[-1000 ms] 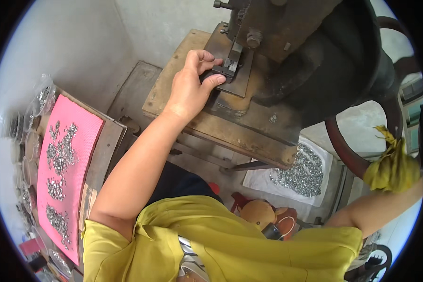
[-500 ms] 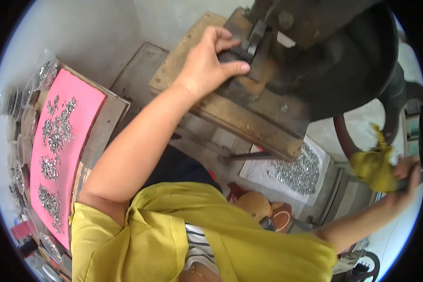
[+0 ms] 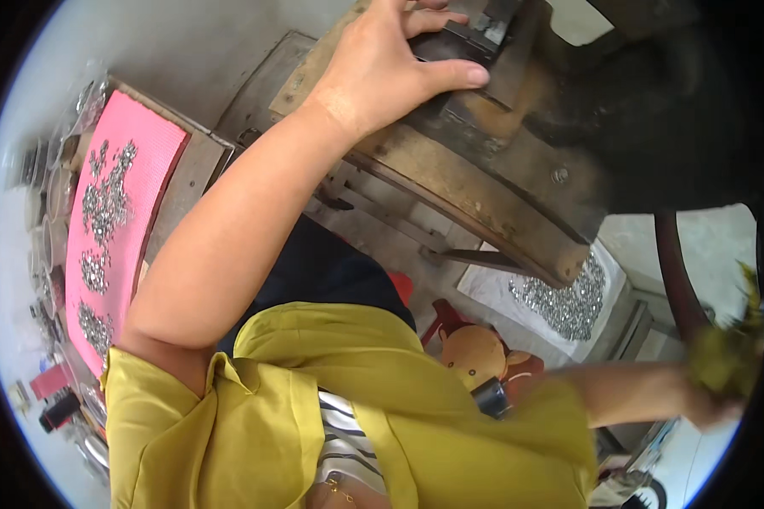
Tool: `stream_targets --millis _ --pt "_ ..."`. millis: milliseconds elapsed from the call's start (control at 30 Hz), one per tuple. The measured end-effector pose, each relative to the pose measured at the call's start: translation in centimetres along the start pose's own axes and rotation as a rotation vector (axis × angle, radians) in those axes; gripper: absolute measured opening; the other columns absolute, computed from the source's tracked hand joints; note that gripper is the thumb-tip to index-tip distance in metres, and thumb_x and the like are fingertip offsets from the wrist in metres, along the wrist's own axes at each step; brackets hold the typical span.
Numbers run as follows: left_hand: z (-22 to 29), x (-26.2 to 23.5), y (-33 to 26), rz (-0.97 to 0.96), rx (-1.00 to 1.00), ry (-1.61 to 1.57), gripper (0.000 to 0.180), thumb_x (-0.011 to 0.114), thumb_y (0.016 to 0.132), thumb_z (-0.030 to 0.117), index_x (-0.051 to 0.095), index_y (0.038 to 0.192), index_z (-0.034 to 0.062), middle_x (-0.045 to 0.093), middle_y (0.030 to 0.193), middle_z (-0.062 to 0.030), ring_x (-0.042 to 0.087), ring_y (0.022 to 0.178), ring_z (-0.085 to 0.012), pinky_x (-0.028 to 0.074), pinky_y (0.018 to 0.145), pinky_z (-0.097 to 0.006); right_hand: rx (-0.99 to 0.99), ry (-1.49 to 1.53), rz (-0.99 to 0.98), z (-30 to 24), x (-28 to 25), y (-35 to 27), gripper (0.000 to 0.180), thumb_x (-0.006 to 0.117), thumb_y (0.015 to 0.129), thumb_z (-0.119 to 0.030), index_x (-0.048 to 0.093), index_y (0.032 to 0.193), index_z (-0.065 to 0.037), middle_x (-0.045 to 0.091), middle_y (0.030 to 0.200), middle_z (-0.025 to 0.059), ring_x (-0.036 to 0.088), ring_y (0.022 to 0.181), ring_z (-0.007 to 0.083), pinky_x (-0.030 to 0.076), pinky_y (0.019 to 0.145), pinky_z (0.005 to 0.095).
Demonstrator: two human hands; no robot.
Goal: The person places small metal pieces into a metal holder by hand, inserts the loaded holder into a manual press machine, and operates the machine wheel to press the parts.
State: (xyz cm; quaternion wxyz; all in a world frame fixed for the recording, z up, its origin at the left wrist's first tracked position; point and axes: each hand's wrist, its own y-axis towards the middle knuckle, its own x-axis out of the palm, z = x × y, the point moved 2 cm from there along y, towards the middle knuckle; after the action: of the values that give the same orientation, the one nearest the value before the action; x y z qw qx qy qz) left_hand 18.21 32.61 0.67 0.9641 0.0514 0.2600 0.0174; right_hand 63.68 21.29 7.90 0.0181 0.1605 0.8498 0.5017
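Note:
At the top of the view my left hand (image 3: 386, 68) straddles a dark metal block (image 3: 437, 47) on the press bed. Its thumb lies along the near side and the fingers curl round the far side; the fingertips are partly cut off by the frame edge. A small silvery fitting (image 3: 491, 32) sits beside the block. Far to the right my right hand (image 3: 711, 411), smeared by motion, is at a handle wrapped in a yellow cloth (image 3: 726, 356). A dark curved bar (image 3: 681, 271) rises near it. The big black body of the press (image 3: 671, 127) is blurred.
On the left, a pink ridged mat (image 3: 144, 170) bears heaps of small shiny metal pieces (image 3: 106, 204). More pieces (image 3: 564, 305) lie on a white sheet (image 3: 484, 288) below the wooden bench (image 3: 450, 182). A brown animal-shaped seat (image 3: 475, 352) stands beside my lap.
My right hand and the yellow cloth have swung down toward the lower right. The view has shifted, so the bench and press sit higher and further right. My left hand stays at the block.

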Motion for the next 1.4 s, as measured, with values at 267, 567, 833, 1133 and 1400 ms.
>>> stream_targets --millis 267,567,833,1133,1400 --pt "-5.2 1.5 1.5 0.161 0.126 -0.319 0.072 0.094 0.076 0.017 0.046 0.127 0.0009 0.075 0.125 -0.0139 0.068 0.111 -0.0167 0.051 0.100 -0.031 0.137 -0.530 -0.357 -1.9 -0.2 -0.7 0.051 0.072 0.091 -0.015 0.054 0.133 0.007 0.069 0.106 0.0145 0.065 0.106 0.0267 0.042 0.112 0.0464" --pt "-8.9 1.2 -0.9 0.105 0.134 -0.332 0.078 0.093 0.071 0.011 0.046 0.133 0.0042 0.072 0.130 -0.0164 0.063 0.126 -0.0217 0.043 0.112 -0.037 0.369 0.123 0.133 -7.4 9.9 7.9 0.035 0.061 0.100 -0.026 0.067 0.113 0.006 0.072 0.105 0.0170 0.067 0.087 0.0257 0.054 0.082 0.0370" --pt "-5.5 0.1 -1.2 0.044 0.126 -0.392 0.112 0.093 0.075 0.018 0.020 0.161 0.0087 0.071 0.117 -0.0144 0.066 0.106 -0.0223 0.053 0.097 -0.038 0.097 0.360 -0.119 1.3 5.5 -6.8 0.078 0.094 0.064 -0.035 0.061 0.122 0.005 0.069 0.095 0.0133 0.068 0.092 0.0263 0.053 0.083 0.0384" --pt "-1.8 0.4 -0.9 0.284 0.099 0.400 0.108 0.085 0.075 0.031 0.023 0.161 0.0136 0.077 0.097 -0.0113 0.073 0.093 -0.0355 0.055 0.085 -0.046 0.249 -0.371 0.277 -1.0 9.5 -10.3 0.029 0.088 0.082 -0.017 0.068 0.097 -0.001 0.070 0.091 0.0092 0.067 0.094 0.0196 0.053 0.083 0.0369" --pt "-5.4 -1.0 -3.7 0.317 -0.101 -0.480 0.086 0.083 0.079 0.013 0.040 0.153 0.0113 0.069 0.110 -0.0102 0.066 0.097 -0.0223 0.054 0.082 -0.039 0.332 -0.424 0.206 -9.0 11.0 -1.2 0.041 0.081 0.090 -0.026 0.064 0.111 0.005 0.075 0.087 0.0151 0.070 0.077 0.0214 0.055 0.074 0.0359"
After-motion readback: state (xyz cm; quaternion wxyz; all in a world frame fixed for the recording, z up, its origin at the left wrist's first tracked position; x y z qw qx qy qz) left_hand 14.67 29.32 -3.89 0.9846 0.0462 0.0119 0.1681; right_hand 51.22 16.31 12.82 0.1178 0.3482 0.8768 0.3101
